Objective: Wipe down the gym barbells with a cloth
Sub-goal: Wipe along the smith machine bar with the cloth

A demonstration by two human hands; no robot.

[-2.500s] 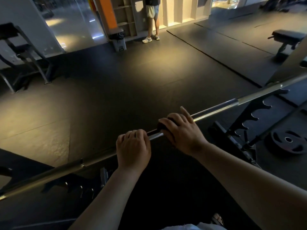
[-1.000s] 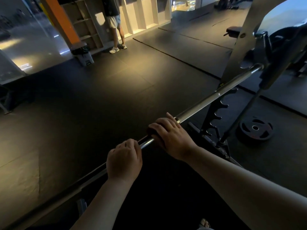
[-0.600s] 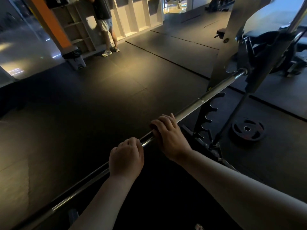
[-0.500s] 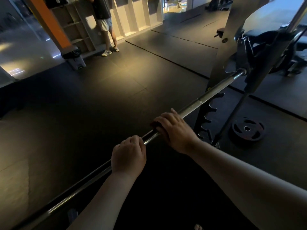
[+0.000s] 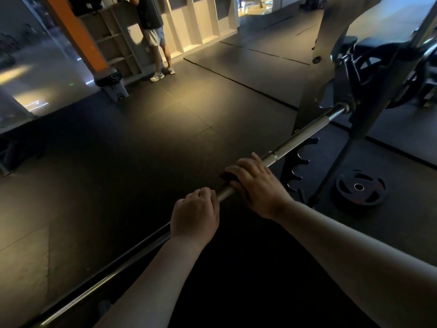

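Here's the barbell (image 5: 307, 136), running on a long diagonal from the lower left corner up to the right, where its end meets the black carriage (image 5: 354, 74) of the rack. The left hand (image 5: 194, 214) sits on the bar with its fingers curled over the top, gripping the steel bare. Just beside it, up the bar, the right hand (image 5: 255, 183) wraps a dark cloth (image 5: 228, 177) round the shaft, fingers folded over it. Only a dark edge of the cloth shows at the fingertips. A short bright strip of bar shows between the two hands.

Beyond the right hand there's a clear run of bar up to the carriage. Behind the left hand the shaft runs free down to the edge of view. On the far side of the bar lies a broad stretch of dark rubber floor (image 5: 142, 150), crossed by mat seams. It's tighter to the right: a black notched bracket (image 5: 298, 169) stands under the bar, and a weight plate (image 5: 359, 187) lies flat on the floor near it. Well apart, by the shelves (image 5: 113, 43), a person (image 5: 151, 27) stands next to an orange pillar (image 5: 75, 31).

The bar itself is smooth and shiny between the hands. It is knurled past the right hand, with a narrow smooth ring breaking the pattern, and dim and streaked with reflections lower left.
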